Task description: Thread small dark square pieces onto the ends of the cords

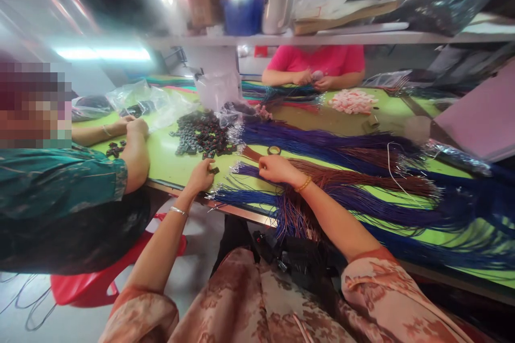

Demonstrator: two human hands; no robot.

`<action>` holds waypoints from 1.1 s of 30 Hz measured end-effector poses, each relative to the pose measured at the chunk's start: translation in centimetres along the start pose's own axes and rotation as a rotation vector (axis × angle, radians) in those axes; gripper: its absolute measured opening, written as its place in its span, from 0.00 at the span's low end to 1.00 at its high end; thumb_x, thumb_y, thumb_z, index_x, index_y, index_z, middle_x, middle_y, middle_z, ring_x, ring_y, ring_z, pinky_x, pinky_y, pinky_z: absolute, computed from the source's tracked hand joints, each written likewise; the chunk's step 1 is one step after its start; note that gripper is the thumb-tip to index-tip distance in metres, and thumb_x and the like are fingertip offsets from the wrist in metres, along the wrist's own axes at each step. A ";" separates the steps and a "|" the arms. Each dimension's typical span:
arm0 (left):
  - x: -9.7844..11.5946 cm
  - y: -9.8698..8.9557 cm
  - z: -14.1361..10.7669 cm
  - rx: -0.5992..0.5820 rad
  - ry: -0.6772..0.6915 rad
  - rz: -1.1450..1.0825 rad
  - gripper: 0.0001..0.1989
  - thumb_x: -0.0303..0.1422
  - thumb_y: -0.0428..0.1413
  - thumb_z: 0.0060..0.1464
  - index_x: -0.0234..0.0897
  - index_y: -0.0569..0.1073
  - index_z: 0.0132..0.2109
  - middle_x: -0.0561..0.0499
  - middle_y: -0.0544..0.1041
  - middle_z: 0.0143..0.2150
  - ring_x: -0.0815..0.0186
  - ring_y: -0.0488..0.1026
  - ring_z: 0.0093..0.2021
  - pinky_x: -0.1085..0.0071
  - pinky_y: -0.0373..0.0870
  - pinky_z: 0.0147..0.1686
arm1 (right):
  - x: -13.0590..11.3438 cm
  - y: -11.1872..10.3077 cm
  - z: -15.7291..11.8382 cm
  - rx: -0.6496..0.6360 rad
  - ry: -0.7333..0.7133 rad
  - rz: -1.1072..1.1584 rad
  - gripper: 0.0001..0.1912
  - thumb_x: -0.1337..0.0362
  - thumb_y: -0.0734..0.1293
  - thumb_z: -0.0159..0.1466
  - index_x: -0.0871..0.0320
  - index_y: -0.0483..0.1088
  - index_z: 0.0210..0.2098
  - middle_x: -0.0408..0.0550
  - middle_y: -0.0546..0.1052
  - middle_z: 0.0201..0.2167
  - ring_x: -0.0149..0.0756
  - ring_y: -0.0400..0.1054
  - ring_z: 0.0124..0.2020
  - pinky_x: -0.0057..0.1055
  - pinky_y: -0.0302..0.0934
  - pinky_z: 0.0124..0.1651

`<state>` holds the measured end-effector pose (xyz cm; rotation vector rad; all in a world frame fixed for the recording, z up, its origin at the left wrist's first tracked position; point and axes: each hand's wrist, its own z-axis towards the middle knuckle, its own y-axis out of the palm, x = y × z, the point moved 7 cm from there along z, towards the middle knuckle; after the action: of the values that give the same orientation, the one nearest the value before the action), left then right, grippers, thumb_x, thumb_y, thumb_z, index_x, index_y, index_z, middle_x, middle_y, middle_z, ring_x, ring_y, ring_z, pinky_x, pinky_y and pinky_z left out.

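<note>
Head view: a green counter (169, 158) strewn with cord bundles. The left hand (202, 175) rests at the near edge, its grip pinched on a small dark piece (214, 170), at 6 o'clock from the pile of dark pieces (203, 134). The right hand (277, 169) lies just beside it at 3 o'clock, fingertips pressed together on blue cords (241, 169) where their ends fan out. Brown cords (362, 177) run from under this hand toward 3 o'clock; a tape ring (274, 150) sits at its 12 o'clock. At 9 o'clock a co-worker's hands (134, 126) rest on the counter; at 12 o'clock a person in pink (317, 61) handles cords.
</note>
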<state>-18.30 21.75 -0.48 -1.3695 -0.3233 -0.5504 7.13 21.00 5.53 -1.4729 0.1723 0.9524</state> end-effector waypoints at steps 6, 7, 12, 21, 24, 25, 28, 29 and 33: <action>-2.0 -1.3 -1.1 0.054 -0.197 -0.279 0.19 0.27 0.56 0.40 0.37 0.74 0.43 0.50 0.73 0.35 0.66 0.68 0.31 0.69 0.66 0.33 | -0.7 -0.9 0.0 0.053 -0.018 0.306 0.06 0.66 0.62 0.56 0.61 0.67 0.24 0.41 0.70 0.21 0.26 0.59 0.22 0.24 0.53 0.27; -2.2 -1.5 -1.5 0.081 -0.243 -0.413 0.23 0.28 0.57 0.40 0.38 0.73 0.47 0.51 0.73 0.35 0.67 0.69 0.31 0.70 0.66 0.32 | -0.6 -1.0 0.0 0.084 0.022 0.379 0.06 0.65 0.62 0.56 0.61 0.67 0.25 0.40 0.68 0.20 0.25 0.58 0.21 0.24 0.52 0.26; -0.5 -1.7 -3.9 0.191 -0.335 -0.935 0.25 0.28 0.60 0.37 0.36 0.74 0.48 0.54 0.72 0.33 0.72 0.68 0.31 0.75 0.63 0.31 | -1.7 -0.6 0.2 0.103 0.069 0.702 0.08 0.60 0.64 0.56 0.60 0.67 0.29 0.38 0.67 0.19 0.24 0.59 0.17 0.23 0.54 0.20; 5.2 0.2 -6.2 0.090 -0.349 -1.331 0.21 0.26 0.64 0.38 0.36 0.76 0.44 0.53 0.73 0.32 0.73 0.69 0.30 0.78 0.66 0.30 | -7.0 -2.2 2.2 0.073 -0.068 0.904 0.08 0.61 0.67 0.55 0.59 0.66 0.27 0.37 0.67 0.19 0.21 0.56 0.16 0.21 0.52 0.18; 6.1 0.8 -6.5 0.060 -0.342 -1.370 0.21 0.25 0.63 0.40 0.36 0.76 0.45 0.52 0.74 0.33 0.73 0.70 0.32 0.78 0.66 0.30 | -7.8 -2.9 2.1 0.081 -0.077 0.905 0.08 0.61 0.67 0.55 0.59 0.67 0.26 0.36 0.65 0.18 0.21 0.53 0.17 0.21 0.48 0.19; 6.3 1.0 -6.6 0.057 -0.337 -1.377 0.20 0.25 0.63 0.40 0.36 0.75 0.45 0.52 0.74 0.34 0.72 0.71 0.33 0.78 0.67 0.31 | -7.9 -3.1 1.8 0.098 -0.086 0.881 0.08 0.61 0.67 0.55 0.59 0.67 0.25 0.37 0.64 0.18 0.21 0.53 0.18 0.21 0.48 0.20; 7.1 1.2 -6.8 0.061 -0.324 -1.413 0.20 0.26 0.63 0.42 0.36 0.76 0.45 0.51 0.75 0.35 0.72 0.72 0.35 0.78 0.68 0.32 | -7.9 -3.6 0.8 0.144 -0.110 0.770 0.08 0.62 0.68 0.54 0.61 0.69 0.23 0.39 0.67 0.19 0.22 0.56 0.21 0.22 0.52 0.24; 7.4 1.2 -6.9 0.062 -0.321 -1.431 0.19 0.26 0.63 0.42 0.36 0.76 0.45 0.51 0.75 0.36 0.72 0.72 0.35 0.78 0.68 0.33 | -7.7 -3.4 0.4 0.144 -0.109 0.731 0.08 0.62 0.68 0.53 0.61 0.69 0.23 0.39 0.68 0.20 0.23 0.57 0.22 0.23 0.53 0.26; 8.6 1.6 -7.2 0.038 -0.339 -1.516 0.17 0.26 0.63 0.43 0.38 0.76 0.44 0.51 0.76 0.38 0.72 0.72 0.36 0.77 0.69 0.35 | -6.7 -1.9 -1.2 0.103 -0.076 0.597 0.07 0.63 0.67 0.53 0.62 0.72 0.24 0.41 0.70 0.21 0.24 0.58 0.23 0.24 0.52 0.27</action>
<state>-10.95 13.33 1.34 -0.9608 -1.6818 -1.5082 4.58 17.36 11.01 -1.3065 0.6202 1.4510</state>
